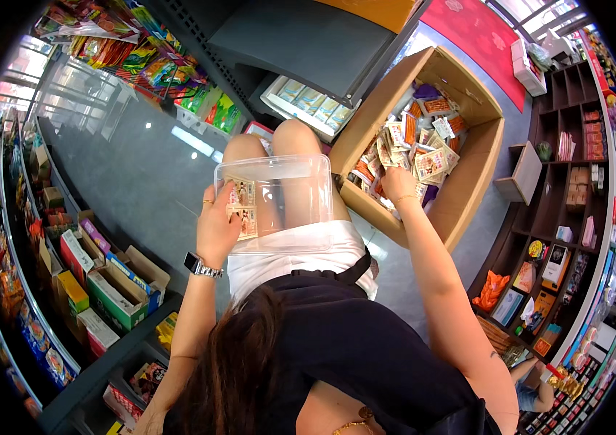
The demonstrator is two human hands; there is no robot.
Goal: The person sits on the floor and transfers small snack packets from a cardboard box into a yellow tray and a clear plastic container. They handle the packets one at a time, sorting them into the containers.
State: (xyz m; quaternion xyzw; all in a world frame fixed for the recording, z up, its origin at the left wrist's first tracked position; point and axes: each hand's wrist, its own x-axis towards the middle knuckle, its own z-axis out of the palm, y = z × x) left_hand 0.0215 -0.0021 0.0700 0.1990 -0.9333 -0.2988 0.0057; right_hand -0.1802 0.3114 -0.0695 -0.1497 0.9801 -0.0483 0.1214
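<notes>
A clear plastic box [300, 204] rests on my lap, and my left hand [220, 220] reaches over its left wall with the fingers against small printed packets [242, 209] lined up along that side. My right hand [398, 185] is inside a large cardboard box [468, 201], with its fingertips on the loose heap of small snack packets [430, 163] there. The heap mixes cream printed packets with orange-red and purple ones. Whether the right fingers grip a packet is hard to tell, as the hand covers it.
A dark metal shelf [291, 43] with a tray of pale packs [313, 100] stands ahead. Opened cartons [117, 296] and shelves of snacks line the left. Dark wooden cubbies [553, 190] and a small wooden box [520, 174] are at right. Part of another person [539, 391] shows at lower right.
</notes>
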